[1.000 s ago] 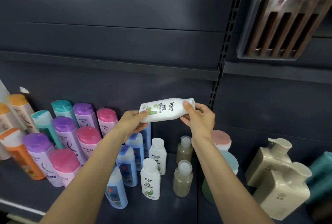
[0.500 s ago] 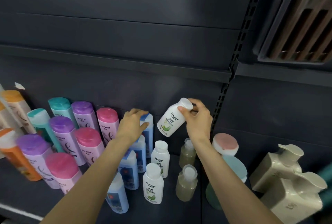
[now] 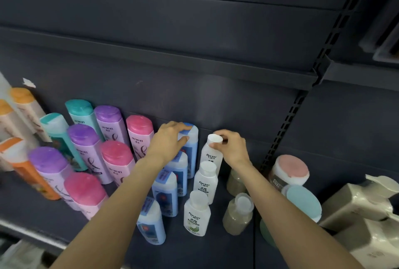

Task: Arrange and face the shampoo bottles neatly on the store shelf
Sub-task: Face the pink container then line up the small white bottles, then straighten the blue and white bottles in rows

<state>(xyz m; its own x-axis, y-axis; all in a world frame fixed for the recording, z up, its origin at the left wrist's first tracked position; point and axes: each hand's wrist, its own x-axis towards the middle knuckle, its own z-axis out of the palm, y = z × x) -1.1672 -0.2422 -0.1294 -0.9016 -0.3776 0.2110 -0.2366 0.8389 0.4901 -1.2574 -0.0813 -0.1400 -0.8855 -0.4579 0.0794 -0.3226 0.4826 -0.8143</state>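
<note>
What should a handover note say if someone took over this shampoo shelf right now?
Left hand: fingers curled on the cap of the rearmost blue bottle.
Right hand: pinches the cap of the rear white plastic shampoo bottle with green print, upright at the back of its column.
Done: two more white bottles stand in front of it, labels forward; the blue column is lined up.
Left: release, check the facing, then straighten the olive translucent bottles on the dark shelf.

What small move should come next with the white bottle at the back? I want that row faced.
Probably let go: the right hand grips the cap of the rear white Rocien bottle, which stands upright, label forward, behind two matching bottles.
</note>
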